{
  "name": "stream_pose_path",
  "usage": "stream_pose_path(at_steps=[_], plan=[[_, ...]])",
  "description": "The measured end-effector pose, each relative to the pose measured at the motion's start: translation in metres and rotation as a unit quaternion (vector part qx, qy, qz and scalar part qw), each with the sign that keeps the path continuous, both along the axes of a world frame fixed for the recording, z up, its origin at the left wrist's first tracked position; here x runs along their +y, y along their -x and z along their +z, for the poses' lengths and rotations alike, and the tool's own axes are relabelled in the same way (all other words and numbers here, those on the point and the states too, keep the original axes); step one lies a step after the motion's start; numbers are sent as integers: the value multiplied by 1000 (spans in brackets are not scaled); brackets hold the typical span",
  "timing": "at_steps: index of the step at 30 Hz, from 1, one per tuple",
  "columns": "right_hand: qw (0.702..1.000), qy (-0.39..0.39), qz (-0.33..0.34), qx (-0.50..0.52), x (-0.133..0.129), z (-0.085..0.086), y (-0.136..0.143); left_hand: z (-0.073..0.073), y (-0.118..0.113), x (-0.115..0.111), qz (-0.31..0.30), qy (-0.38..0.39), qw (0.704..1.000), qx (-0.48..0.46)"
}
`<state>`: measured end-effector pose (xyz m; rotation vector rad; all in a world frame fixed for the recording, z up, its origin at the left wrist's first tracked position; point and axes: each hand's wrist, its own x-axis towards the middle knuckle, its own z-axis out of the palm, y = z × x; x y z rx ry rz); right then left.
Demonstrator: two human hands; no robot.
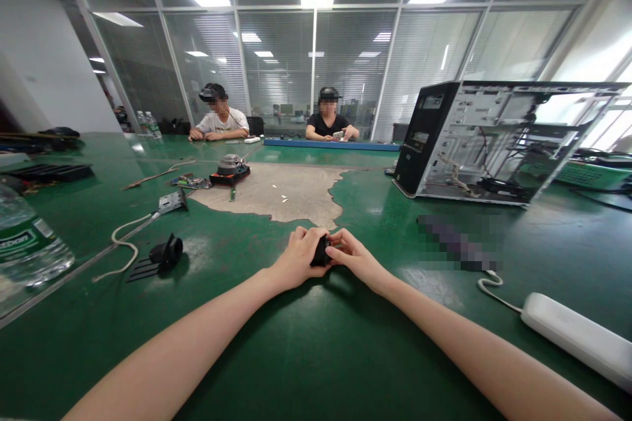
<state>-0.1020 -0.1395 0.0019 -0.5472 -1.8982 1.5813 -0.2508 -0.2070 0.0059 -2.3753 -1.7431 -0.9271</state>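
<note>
Just above the green tabletop, in the middle of the head view, a small black part point(320, 252) sits between my two hands; its kind is hard to make out. My left hand point(301, 258) is closed around its left side, fingers over the top and thumb below. From the other side my right hand point(351, 255) pinches at its right edge with thumb and fingertips. Much of the part is hidden behind my fingers. Left of my hands lies a black plastic piece point(166, 251) with a round end and several long prongs.
An open computer case point(419, 138) stands at the right. Near me on that side lie a white power bank-like block point(573, 335) and cable. A water bottle point(29, 243) is at far left. A heatsink fan point(230, 168) sits farther back. Two people point(222, 120) sit across the table.
</note>
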Motion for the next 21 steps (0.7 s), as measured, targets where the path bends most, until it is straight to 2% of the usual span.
stream_pose_path(at_steps=[4,9,14,21], plan=[[1000,-16,7,13,-2,4,-3,0,0,0,3,-2,1000,7],[1000,22,-10,14,-4,4,-1,1,0,0,-1,1,1000,12],[999,25,-29,-6,-3,1,1,1,-1,0,-2,-3,1000,7],[1000,-9,11,21,-2,3,-3,0,0,0,-6,-6,1000,4]])
